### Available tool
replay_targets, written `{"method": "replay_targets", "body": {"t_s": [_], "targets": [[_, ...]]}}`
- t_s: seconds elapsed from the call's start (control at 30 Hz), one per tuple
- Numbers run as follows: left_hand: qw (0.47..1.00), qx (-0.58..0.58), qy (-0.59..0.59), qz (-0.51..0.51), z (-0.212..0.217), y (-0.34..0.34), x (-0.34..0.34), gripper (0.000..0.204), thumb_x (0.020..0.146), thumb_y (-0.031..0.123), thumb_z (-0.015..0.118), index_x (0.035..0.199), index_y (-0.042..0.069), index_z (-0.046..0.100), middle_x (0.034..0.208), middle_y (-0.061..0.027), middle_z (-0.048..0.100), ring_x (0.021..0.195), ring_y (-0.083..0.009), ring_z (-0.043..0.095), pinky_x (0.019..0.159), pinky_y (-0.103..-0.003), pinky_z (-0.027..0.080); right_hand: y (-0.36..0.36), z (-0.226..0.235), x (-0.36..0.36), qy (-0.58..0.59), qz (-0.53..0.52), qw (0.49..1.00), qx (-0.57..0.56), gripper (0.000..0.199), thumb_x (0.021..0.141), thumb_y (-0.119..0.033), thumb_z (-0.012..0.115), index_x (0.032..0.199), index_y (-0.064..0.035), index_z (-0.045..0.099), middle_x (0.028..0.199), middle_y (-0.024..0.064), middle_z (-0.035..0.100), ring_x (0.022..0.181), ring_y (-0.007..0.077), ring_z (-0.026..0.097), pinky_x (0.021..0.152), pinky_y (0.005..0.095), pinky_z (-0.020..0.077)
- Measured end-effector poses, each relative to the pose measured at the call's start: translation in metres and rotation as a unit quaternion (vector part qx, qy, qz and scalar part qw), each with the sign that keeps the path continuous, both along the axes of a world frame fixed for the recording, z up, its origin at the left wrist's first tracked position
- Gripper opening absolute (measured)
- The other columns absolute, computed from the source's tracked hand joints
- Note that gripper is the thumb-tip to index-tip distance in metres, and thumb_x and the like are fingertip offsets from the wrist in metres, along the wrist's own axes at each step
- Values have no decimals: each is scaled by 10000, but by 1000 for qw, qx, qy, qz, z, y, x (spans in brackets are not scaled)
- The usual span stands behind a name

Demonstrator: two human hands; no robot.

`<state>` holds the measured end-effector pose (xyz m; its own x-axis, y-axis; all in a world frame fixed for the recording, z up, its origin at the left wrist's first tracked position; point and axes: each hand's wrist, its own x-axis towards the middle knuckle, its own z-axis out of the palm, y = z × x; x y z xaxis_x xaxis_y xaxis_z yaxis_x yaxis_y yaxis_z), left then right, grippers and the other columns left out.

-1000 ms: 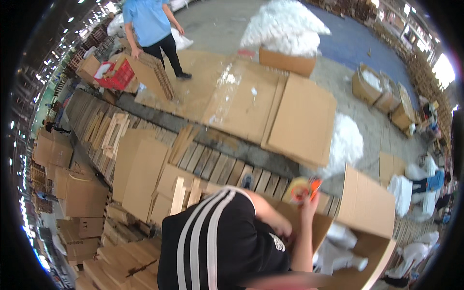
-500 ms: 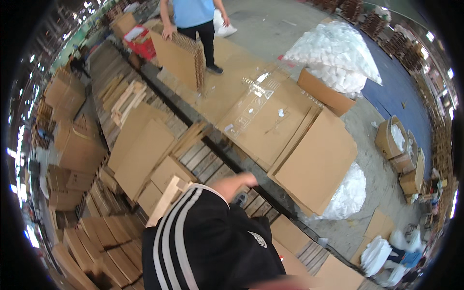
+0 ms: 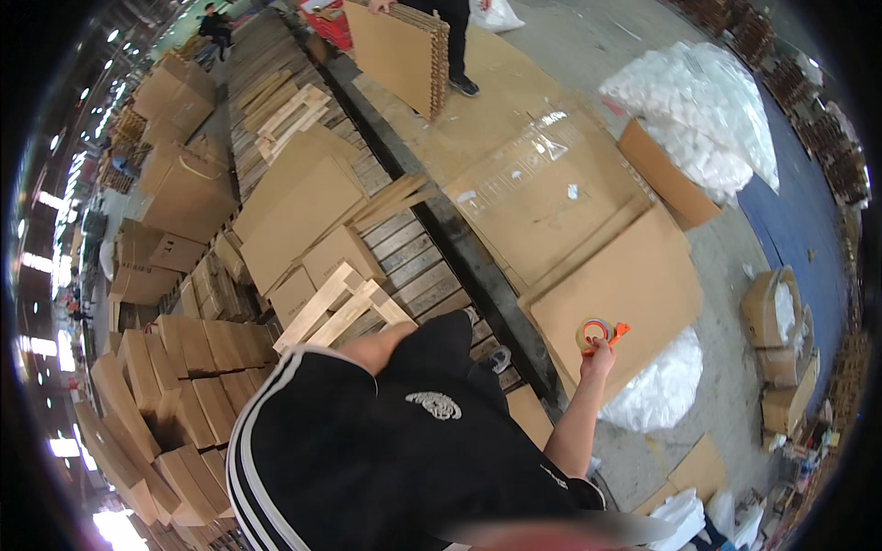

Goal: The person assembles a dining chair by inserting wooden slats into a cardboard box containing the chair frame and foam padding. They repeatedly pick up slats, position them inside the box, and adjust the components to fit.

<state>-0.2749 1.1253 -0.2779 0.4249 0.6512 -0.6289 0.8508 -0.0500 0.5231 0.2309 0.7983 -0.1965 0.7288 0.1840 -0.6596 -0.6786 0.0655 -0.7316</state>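
My right hand (image 3: 598, 356) is closed around an orange tape dispenser (image 3: 622, 331) carrying a roll of tape. It is above a flat cardboard sheet (image 3: 634, 275) lying on the right-hand stack. My bare left arm (image 3: 378, 348) comes out of a black sleeve and passes behind the black clothing, which hides the fingers. Beside that arm are pale wooden frame pieces (image 3: 335, 308).
A person's hand (image 3: 379, 5) rests on upright cardboard sheets (image 3: 395, 50) at the far side. Stacked brown cartons (image 3: 188, 349) stand left, next to a slatted wooden platform (image 3: 413, 262). Bags of white material (image 3: 703, 119) lie right. A black rail (image 3: 459, 243) runs between.
My right hand has come into view with the tape dispenser. My left arm has drawn back to the left, its hand now hidden. The view has shifted, and the scene sits differently.
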Motion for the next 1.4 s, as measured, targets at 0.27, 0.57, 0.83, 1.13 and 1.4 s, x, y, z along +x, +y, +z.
{"method": "replay_targets", "body": {"t_s": [0.27,0.57,0.83,1.13,1.4], "targets": [[944,-105,279,-142,10,28,19,604,1013,547,617,1305,40,767,1380,-254,707,1289,-431,677,1050,-499,538,59,-104,-54,294,224,928,43,334,1055,-224,621,1329,-52,537,1222,235,683,1073,403,723,897,612,609],[877,-190,440,-39,-57,-18,75,1189,916,744,703,1695,-48,277,1577,-323,528,1413,-468,589,1149,-516,527,235,-326,-88,214,211,947,-113,355,1131,-194,593,1469,-101,543,1209,142,696,950,365,747,765,528,695],[925,-253,283,7,-108,45,8,1203,869,644,817,1659,-79,270,1532,-344,530,1374,-477,596,1143,-534,523,360,-518,54,-39,255,883,-392,213,993,-8,622,1144,141,646,1054,183,726,854,412,754,710,464,719],[913,-318,234,106,-105,112,-23,1117,870,611,823,1634,-44,338,1520,-324,533,1402,-489,556,1139,-574,506,344,-548,-42,183,563,737,-326,124,962,-187,664,1010,-74,649,949,143,711,744,328,680,619,515,580],[891,-343,160,252,-115,181,-45,988,871,586,834,1548,-23,449,1485,-324,552,1359,-488,600,1121,-560,527,588,-460,-310,-93,853,381,-344,445,1011,-410,722,1231,-24,721,1184,172,760,1111,328,736,919,468,582]]}}
